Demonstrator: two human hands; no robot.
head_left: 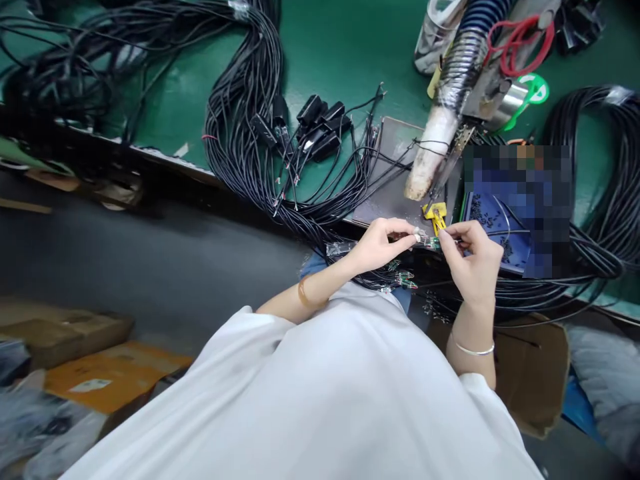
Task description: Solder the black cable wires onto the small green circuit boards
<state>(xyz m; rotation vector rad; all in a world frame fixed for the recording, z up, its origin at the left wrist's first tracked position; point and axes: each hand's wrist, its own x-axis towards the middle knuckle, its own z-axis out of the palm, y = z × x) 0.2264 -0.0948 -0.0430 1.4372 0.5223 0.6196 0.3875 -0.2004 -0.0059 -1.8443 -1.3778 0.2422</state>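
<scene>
My left hand [381, 248] pinches the pale end of a small connector [425, 241] with a green circuit board on it. From the right, my right hand [473, 257] grips a thin black cable [505, 233] close behind that board. Just above the fingertips, a yellow clip-like piece [436, 215] sits at the front edge of a dark plate [400, 133]. More cable ends with green boards [403, 277] hang near my lap, below my left hand. Fine detail between the fingers is too small to make out.
A black cable bundle [240, 120] with black housings [325, 127] lies on the green table [340, 47]. A ribbed hose [450, 87] with a white nozzle reaches over the plate. Right are a blue tray [520, 250] of small black parts, red-handled scissors [520, 43] and another cable coil [595, 133].
</scene>
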